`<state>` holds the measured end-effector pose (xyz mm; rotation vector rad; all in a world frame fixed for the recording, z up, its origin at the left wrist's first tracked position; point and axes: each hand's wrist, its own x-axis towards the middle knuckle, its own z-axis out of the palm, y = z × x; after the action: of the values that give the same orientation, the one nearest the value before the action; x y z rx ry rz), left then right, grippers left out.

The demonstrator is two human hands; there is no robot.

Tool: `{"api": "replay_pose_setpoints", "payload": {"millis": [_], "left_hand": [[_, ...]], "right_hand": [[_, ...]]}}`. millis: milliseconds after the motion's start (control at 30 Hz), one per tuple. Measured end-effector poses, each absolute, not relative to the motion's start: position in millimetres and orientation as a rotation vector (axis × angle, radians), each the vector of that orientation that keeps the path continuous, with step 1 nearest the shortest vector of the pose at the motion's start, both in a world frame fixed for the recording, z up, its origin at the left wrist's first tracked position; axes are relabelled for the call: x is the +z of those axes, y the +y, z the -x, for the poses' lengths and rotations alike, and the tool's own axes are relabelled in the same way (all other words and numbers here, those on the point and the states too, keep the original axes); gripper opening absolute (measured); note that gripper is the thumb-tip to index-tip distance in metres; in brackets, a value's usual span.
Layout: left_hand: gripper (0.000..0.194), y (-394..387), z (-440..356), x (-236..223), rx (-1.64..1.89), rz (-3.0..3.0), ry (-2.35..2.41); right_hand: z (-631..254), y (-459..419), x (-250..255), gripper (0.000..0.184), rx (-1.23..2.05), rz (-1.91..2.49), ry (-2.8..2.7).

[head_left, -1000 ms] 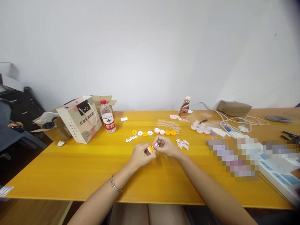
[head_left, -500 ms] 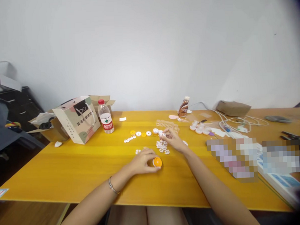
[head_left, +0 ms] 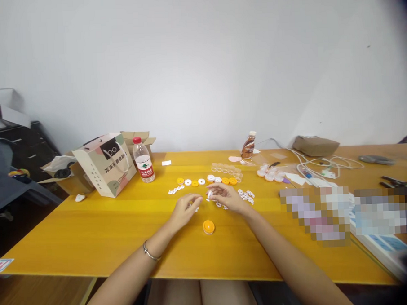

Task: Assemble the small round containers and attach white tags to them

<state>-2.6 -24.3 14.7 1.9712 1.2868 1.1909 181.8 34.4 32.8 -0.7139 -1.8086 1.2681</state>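
Note:
My left hand hovers over the yellow table with fingers loosely curled, thumb and forefinger close together near a tiny white piece. My right hand is beside it and pinches a small white part at its fingertips. An orange round cap lies on the table just in front of both hands, untouched. Small white patterned pieces are scattered to the right of my right hand. A row of orange and white discs lies behind the hands.
A paper gift bag, a water bottle and cardboard boxes stand at the back left. A brown drink bottle, clear cups, white cables, a brown package and printed sheets fill the right side.
My left hand let go of the orange cap, which now lies alone on the table, and rose toward my right hand. My right hand drew back from the white pieces holding one.

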Motion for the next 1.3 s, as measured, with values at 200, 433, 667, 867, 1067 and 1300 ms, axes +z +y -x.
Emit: {"api": "replay_pose_setpoints", "payload": {"millis": [200,433,667,867,1067,1300], "left_hand": [[0.038,-16,2,8,1.173,-1.558,1.067],[0.036,-16,1,7,1.220,-1.464,1.042],[0.022,-17,1,5,1.371,-1.812,1.222],[0.025,-13,3,3,1.389,-1.628,1.225],[0.029,-12,1,2,1.347,-1.426,1.188],[0.032,-11,2,0,1.292,-1.373,1.138]], "right_hand": [[-173,28,28,0.013,1.095,0.568,-1.977],[-172,24,26,0.018,1.203,0.515,-1.916],[-165,24,22,0.027,1.473,0.728,-1.732],[-164,21,24,0.029,1.451,0.750,-1.697],[-167,24,20,0.027,1.480,0.712,-1.724],[-166,25,14,0.025,1.468,0.738,-1.701]]}}
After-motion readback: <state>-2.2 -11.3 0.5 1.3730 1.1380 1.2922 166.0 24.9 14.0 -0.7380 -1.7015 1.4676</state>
